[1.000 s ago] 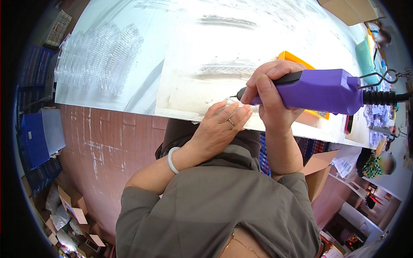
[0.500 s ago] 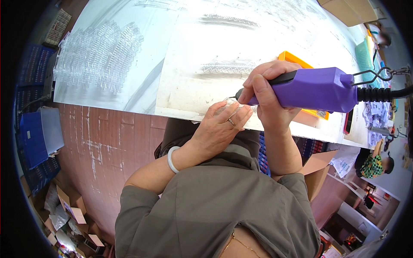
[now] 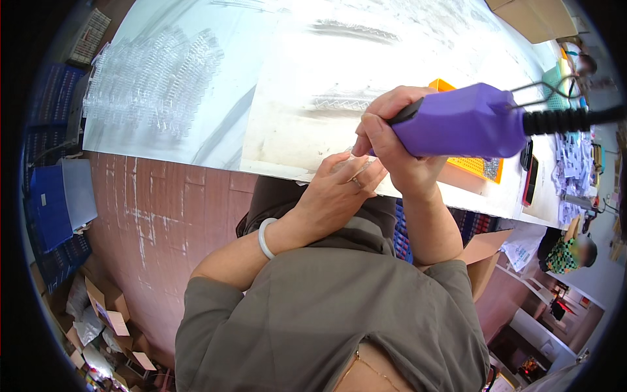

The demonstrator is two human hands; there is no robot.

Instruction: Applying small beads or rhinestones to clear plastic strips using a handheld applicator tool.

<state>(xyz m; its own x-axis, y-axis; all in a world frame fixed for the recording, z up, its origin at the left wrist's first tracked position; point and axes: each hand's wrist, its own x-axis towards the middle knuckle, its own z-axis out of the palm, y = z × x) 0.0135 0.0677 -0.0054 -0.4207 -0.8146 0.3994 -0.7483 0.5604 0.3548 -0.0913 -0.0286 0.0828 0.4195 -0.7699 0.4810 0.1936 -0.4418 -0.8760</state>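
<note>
My right hand (image 3: 406, 149) is wrapped round a purple electric screwdriver (image 3: 460, 121), its cord and wire hanger trailing off to the right. The tool leans with its nose down toward my left hand (image 3: 338, 195); fingers hide its tip. At the near edge of the table, my left fingers close over a small clear plastic piece (image 3: 345, 161), which they mostly cover. I cannot tell whether the tip touches it. A broad batch of clear, zigzag-edged plastic pieces (image 3: 157, 85) lies at the left of the table.
Beyond the screwdriver is an orange tray (image 3: 443, 85) with small metal parts. Dark smudges mark the white tabletop (image 3: 277, 117). A cardboard box (image 3: 532, 19) sits at the far right. Blue bins (image 3: 52, 209) and opened cartons stand on the left floor. Another person (image 3: 567, 253) is at the right.
The screwdriver has tipped steeper, its rear end rising and coming slightly left. My right hand has shifted a little left over the left fingers. My left hand has barely moved.
</note>
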